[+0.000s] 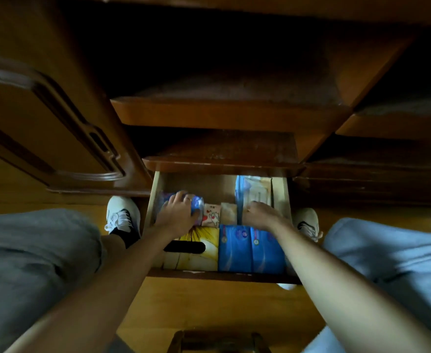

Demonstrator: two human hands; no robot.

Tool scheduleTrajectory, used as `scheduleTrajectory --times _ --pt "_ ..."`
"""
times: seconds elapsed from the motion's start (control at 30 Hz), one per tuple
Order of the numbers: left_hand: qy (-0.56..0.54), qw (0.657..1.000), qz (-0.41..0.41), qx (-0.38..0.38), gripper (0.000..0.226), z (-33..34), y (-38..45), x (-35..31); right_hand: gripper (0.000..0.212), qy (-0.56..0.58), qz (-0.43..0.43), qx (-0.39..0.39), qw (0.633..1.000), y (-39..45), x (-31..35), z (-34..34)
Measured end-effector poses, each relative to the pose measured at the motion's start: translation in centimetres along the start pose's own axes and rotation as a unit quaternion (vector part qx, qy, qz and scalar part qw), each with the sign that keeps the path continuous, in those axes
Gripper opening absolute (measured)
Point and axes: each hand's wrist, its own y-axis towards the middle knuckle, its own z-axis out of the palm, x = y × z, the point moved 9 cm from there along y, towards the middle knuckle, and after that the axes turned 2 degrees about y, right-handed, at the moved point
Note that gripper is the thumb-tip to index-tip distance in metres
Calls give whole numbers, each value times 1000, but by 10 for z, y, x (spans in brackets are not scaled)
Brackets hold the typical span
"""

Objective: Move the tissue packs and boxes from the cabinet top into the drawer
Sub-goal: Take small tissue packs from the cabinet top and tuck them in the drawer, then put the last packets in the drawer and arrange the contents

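Observation:
The open wooden drawer point(280, 200) sits low in the cabinet, below me. Inside it, my left hand point(177, 215) grips a blue and white tissue pack point(197, 205) at the back left. My right hand point(259, 214) rests, fingers curled, on the near end of a tall blue and white pack point(252, 192) at the back right; its grip is hidden. Between the hands lie a small cartoon-printed pack point(211, 215) and a beige pack point(228, 212). At the front sit a yellow tissue box point(204, 253) with a dark slot and two blue packs point(250, 248).
Two wooden shelves point(224, 113) jut out above the drawer, dark behind. A carved cabinet door point(43, 110) stands at the left. My knees in grey trousers and white shoes point(121, 212) flank the drawer on the wooden floor. A stool edge point(217, 340) shows at the bottom.

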Motion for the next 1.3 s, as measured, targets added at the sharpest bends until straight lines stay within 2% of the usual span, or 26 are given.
scheduleTrajectory --times 0.1,0.17,0.27,0.33,0.4,0.47,0.53,0.63,0.7,0.77,0.83,0.9,0.97,1.0,1.03,1.07,1.13,1.2,1.3 --pt "12 997 64 -34 50 -80 -16 -35 39 41 -54 -46 997 -35 29 -57" --pt "21 986 121 -115 37 -150 -39 -69 32 95 -114 -69 987 -69 51 -104" --pt "34 927 225 -300 21 -261 -94 -125 18 150 -213 -118 958 -148 75 -187" --pt "11 877 281 -388 18 -326 -127 -153 20 146 -267 -183 935 -207 83 -248" --pt "-22 842 307 -443 18 -383 -143 -172 24 146 -298 -248 910 -256 81 -305" --pt "-43 829 302 -469 18 -426 -139 -188 21 154 -304 -311 887 -281 69 -357" --pt "-46 835 289 -467 17 -459 -119 -208 16 133 -272 -388 871 -286 51 -409" --pt "-3 871 270 -410 20 -481 -66 -244 20 62 -168 -473 863 -267 18 -481" --pt "21 898 260 -355 24 -481 -26 -266 36 48 -84 -483 870 -241 -9 -515" --pt "34 917 249 -310 27 -471 9 -280 45 67 -13 -453 889 -209 -34 -527" --pt "52 927 243 -282 26 -458 39 -287 49 64 20 -440 896 -182 -45 -531" --pt "73 921 246 -295 25 -451 61 -290 36 60 13 -477 877 -170 -41 -541" --pt "52 909 248 -331 35 -458 76 -291 28 124 -73 -453 880 -151 -24 -550" --pt "30 904 252 -345 50 -463 82 -294 37 182 -152 -396 887 -142 -6 -550" --pt "7 901 259 -349 68 -468 86 -298 51 242 -226 -334 882 -138 13 -547" --pt "-9 901 268 -340 85 -470 91 -304 63 283 -269 -307 868 -137 26 -550" --pt "17 911 291 -292 101 -468 104 -324 71 335 -281 -353 828 -135 29 -574" --pt "77 918 311 -231 85 -461 124 -339 68 339 -239 -405 815 -125 20 -597" --pt "73 929 297 -209 51 -468 156 -335 66 253 -166 -398 866 -89 13 -610"
